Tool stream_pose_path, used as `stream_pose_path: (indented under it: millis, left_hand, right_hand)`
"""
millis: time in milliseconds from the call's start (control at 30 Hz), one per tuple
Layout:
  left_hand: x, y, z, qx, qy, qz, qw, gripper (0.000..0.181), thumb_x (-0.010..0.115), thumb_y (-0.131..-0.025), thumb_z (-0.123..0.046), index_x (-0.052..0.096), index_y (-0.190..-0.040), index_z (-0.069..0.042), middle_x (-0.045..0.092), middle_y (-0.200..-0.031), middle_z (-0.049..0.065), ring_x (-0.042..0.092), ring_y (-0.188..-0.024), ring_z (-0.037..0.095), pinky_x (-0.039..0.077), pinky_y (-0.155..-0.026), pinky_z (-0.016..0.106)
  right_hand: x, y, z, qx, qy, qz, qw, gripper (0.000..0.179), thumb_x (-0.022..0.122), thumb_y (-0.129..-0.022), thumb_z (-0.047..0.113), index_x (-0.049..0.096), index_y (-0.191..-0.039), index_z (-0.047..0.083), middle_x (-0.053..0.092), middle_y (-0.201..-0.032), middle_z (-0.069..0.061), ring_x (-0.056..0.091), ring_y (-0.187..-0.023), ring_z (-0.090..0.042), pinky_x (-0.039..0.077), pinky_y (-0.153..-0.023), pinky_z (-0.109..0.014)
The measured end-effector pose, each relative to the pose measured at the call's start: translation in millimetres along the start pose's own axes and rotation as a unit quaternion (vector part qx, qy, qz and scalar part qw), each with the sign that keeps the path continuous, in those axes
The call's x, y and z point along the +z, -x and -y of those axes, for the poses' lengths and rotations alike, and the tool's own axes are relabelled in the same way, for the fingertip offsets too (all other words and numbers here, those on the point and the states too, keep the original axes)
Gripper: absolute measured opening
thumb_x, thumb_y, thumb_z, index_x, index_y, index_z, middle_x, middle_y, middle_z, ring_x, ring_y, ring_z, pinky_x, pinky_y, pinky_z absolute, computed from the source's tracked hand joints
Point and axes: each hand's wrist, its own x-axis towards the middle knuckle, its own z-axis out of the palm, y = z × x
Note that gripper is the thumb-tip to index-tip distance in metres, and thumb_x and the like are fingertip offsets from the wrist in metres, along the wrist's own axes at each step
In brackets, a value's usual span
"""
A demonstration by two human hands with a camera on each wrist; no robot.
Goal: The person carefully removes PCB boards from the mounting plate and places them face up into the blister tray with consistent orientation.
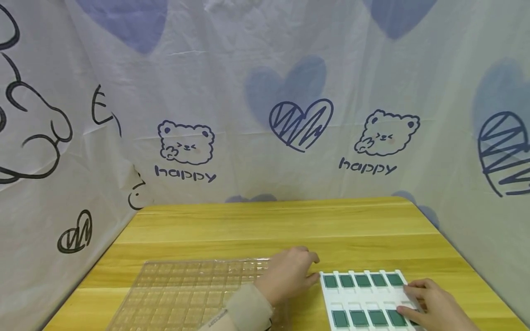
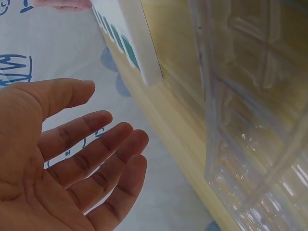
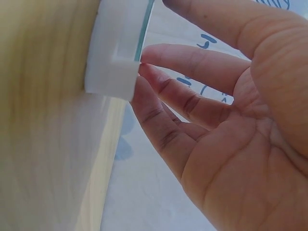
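A white tray (image 1: 352, 299) holding rows of dark green rectangular pieces (image 1: 362, 280) lies on the wooden table at the right. My right hand (image 1: 434, 305) is at its right edge, fingertips touching the side and thumb over the top near a green piece. In the right wrist view, the fingers (image 3: 187, 103) are slightly bent against the tray's white side (image 3: 113, 72). My left hand (image 1: 290, 273) hovers between this tray and a clear plastic grid tray (image 1: 178, 289), its sleeve crossing over the latter. The left wrist view shows its palm empty and fingers (image 2: 103, 168) relaxed and spread.
The yellow wood-grain table (image 1: 265, 225) extends beyond both trays to a pale cloth backdrop (image 1: 248, 161) printed with hearts, bears and lettering. The cloth also hangs along the left and right sides. Near parts of both trays run out of the head view.
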Motion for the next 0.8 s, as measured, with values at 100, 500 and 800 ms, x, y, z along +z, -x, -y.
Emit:
stream_pose_path:
  millis: [100,500,800]
  left_hand:
    - [2.5,-3.2,-1.5,0.004,0.003,0.007,1.0,0.03,0.08,-0.096,-0.031,0.079,-0.124,-0.02,0.079,-0.113,-0.003,0.066,-0.076,0.004,0.044,-0.05,0.017]
    - [10.5,-12.8,-10.4,0.039,-0.01,0.002,0.9992,0.025,0.082,-0.095,-0.029,0.081,-0.119,-0.019,0.079,-0.112,-0.006,0.072,-0.092,0.005,0.055,-0.065,0.018]
    - [19.2,-17.3,-21.2,0.034,-0.034,0.024,0.9985,0.015,0.081,-0.094,-0.03,0.081,-0.108,-0.023,0.075,-0.097,-0.009,0.064,-0.08,0.003,0.047,-0.055,0.021]
  right_hand:
    - [0,0.4,0,0.002,0.004,0.003,1.0,0.062,0.083,-0.093,0.039,0.071,-0.126,-0.012,0.067,-0.117,-0.017,0.063,-0.096,-0.023,0.062,-0.086,-0.047]
    - [1,-1.4,-1,0.003,0.006,0.0,1.0,0.062,0.083,-0.092,0.04,0.071,-0.126,-0.011,0.067,-0.118,-0.017,0.063,-0.096,-0.023,0.062,-0.085,-0.047]
    - [2,-2.8,-4,0.01,0.003,0.0,0.9999,0.069,0.083,-0.092,0.044,0.069,-0.128,-0.013,0.067,-0.118,-0.019,0.062,-0.094,-0.022,0.062,-0.085,-0.046]
